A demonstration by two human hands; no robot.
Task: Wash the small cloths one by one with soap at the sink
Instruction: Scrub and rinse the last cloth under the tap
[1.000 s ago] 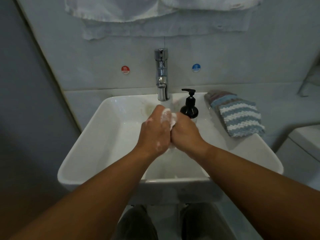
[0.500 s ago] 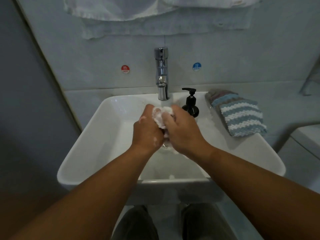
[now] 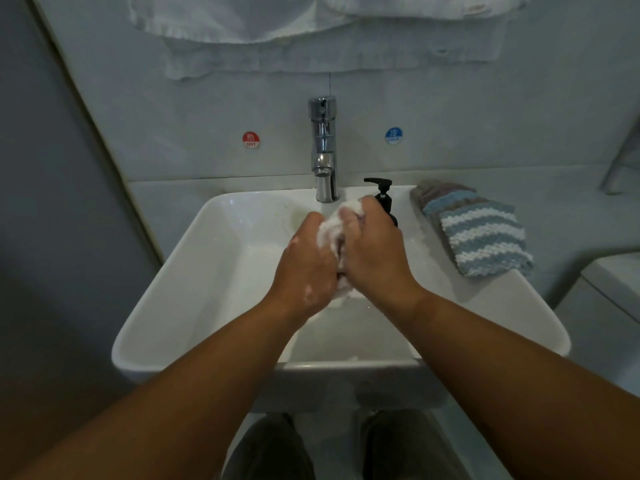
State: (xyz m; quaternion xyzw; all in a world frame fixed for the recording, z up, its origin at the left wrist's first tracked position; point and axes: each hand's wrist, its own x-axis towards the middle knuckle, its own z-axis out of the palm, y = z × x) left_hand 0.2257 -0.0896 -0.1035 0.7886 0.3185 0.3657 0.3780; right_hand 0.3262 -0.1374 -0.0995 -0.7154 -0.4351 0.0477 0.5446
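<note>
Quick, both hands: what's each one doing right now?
Left hand: closed, gripping the soapy cloth.
Right hand: closed, gripping the same cloth.

Over the sink (image 3: 156, 306), our left hand (image 3: 304, 268) and right hand (image 3: 374, 258) grip a soapy cloth (image 3: 332, 226) between them, near the tap (image 3: 323, 150). A soap pump (image 3: 382, 195) and striped cloths (image 3: 478, 233) sit on the right rim.

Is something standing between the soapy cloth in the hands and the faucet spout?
Nothing visible does. Left hand and right hand grip the soapy cloth just in front of the faucet spout. The soap pump stands right of that path, behind the right hand.
</note>
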